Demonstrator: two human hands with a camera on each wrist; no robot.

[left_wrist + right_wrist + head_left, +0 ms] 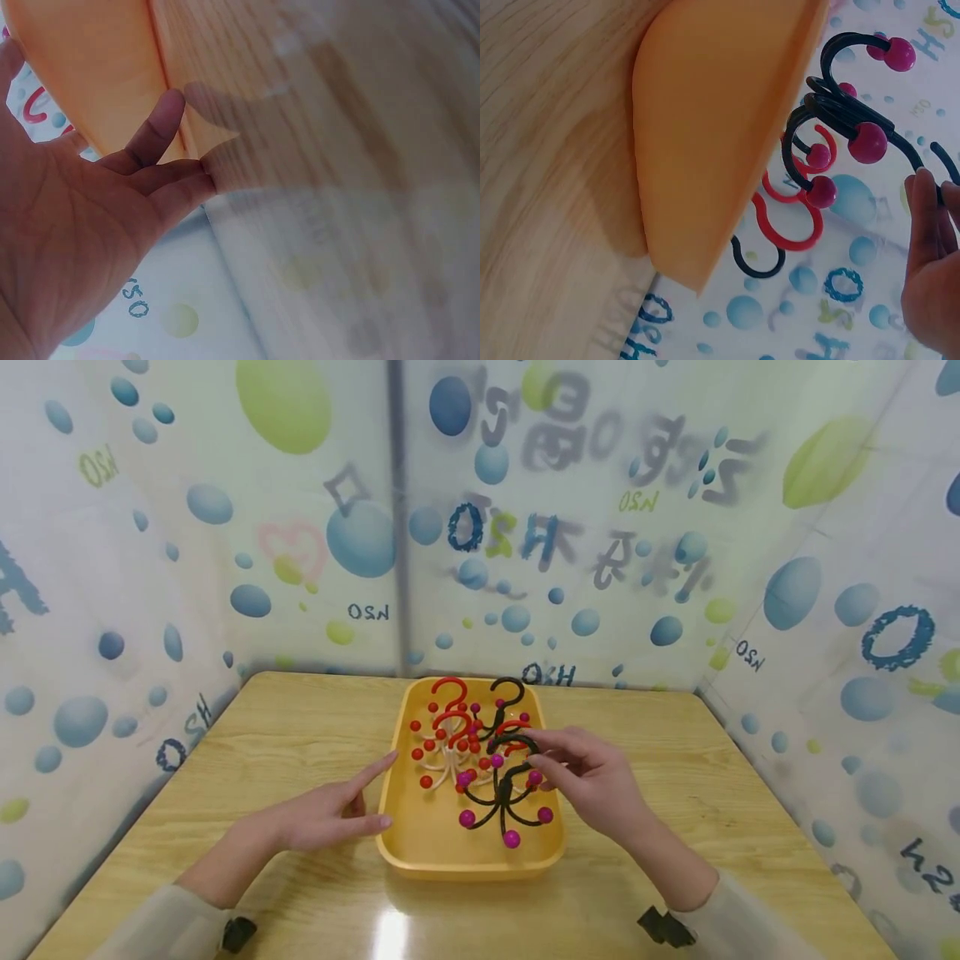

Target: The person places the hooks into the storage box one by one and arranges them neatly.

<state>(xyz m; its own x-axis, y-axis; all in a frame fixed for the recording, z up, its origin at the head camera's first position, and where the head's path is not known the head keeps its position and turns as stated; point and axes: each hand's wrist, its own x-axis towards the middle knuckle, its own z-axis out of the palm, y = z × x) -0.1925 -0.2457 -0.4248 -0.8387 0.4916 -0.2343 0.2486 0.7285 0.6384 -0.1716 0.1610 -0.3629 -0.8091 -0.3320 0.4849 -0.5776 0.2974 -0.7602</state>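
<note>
In the head view my right hand [600,785] pinches the hook-shaped top of a black hook with several curved prongs [504,793], tipped with magenta balls. The right wrist view shows this black hook [855,116] lifted above the tray's rim. My left hand [326,814] is at the left side of a yellow tray [420,852], index finger and thumb extended at its rim. Inside the tray lie red-topped hooks [451,752] with pale prongs and red balls, overlapping one another. Another black hook [501,720] lies at the tray's far end. Overlap partly hides the red-topped ones.
The tray stands on a wooden table [300,735]. Bubble-patterned curtains [450,610] with lettering enclose its back and sides. The tray's near end shows bare floor below the hooks. Light glares on the tabletop in front of the tray.
</note>
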